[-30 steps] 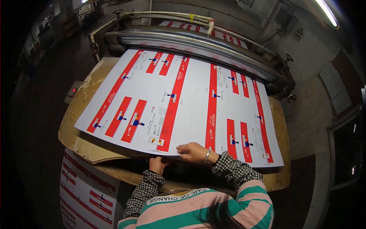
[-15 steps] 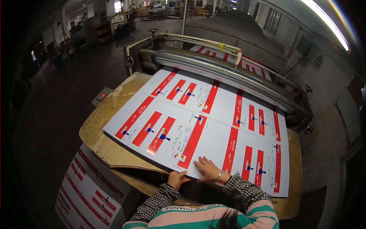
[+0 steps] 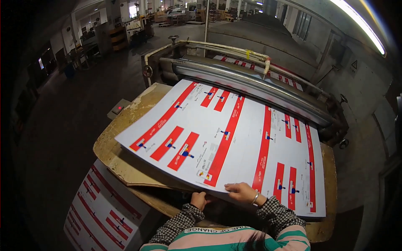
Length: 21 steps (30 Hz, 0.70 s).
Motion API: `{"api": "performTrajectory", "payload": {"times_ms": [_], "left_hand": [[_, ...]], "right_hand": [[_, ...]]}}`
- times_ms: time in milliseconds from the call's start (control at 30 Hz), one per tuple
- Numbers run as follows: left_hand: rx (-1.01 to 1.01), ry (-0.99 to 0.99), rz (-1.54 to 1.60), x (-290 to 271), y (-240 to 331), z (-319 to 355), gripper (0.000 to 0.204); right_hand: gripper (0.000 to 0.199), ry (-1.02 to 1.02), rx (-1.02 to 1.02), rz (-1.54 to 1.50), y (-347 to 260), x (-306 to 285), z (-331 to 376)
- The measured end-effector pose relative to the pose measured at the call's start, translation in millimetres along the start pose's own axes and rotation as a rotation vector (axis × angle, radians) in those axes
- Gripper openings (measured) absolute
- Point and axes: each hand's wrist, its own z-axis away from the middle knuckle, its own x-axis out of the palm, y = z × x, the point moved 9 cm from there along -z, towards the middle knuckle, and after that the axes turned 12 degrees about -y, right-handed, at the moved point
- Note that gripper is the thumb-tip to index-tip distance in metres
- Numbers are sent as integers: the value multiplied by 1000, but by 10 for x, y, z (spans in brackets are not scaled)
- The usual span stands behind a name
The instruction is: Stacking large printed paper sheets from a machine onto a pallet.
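A large white printed sheet (image 3: 201, 119) with red bands and small blue figures lies on a stack of the same sheets, its far end at the metal rollers (image 3: 251, 91). My right hand (image 3: 242, 193), with a bracelet at the wrist, pinches its near edge, thumb side hidden below. Just left, my left hand (image 3: 199, 200) is closed below that edge. Whatever its fingers hold, if anything, is hidden. The sheet's near left corner stands slightly raised over the stack.
A worn wooden board (image 3: 115, 144) carries the stack. More printed sheets (image 3: 100, 209) lie lower at left. A pale pipe (image 3: 226, 47) runs above the rollers, handwheels (image 3: 147, 71) sit at the machine's sides, and a box with a red light (image 3: 119, 108) is at left.
My right hand has gone from lying spread on the sheet to pinching its near edge. My left hand has curled below the edge. The printed pattern near the rollers has shifted.
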Motion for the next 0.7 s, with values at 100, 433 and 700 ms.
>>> {"api": "performTrajectory", "payload": {"times_ms": [100, 433, 700], "left_hand": [[123, -65, 77, -22, 23, -33, 29], [99, -112, 105, -31, -40, -115, 28], [35, -284, 123, 117, -40, -5, 24]], "right_hand": [[29, -59, 19, 37, 62, 60, -136], [59, 30, 106, 571, 278, 113, -589], [35, -292, 48, 186, 41, 66, -283]]}}
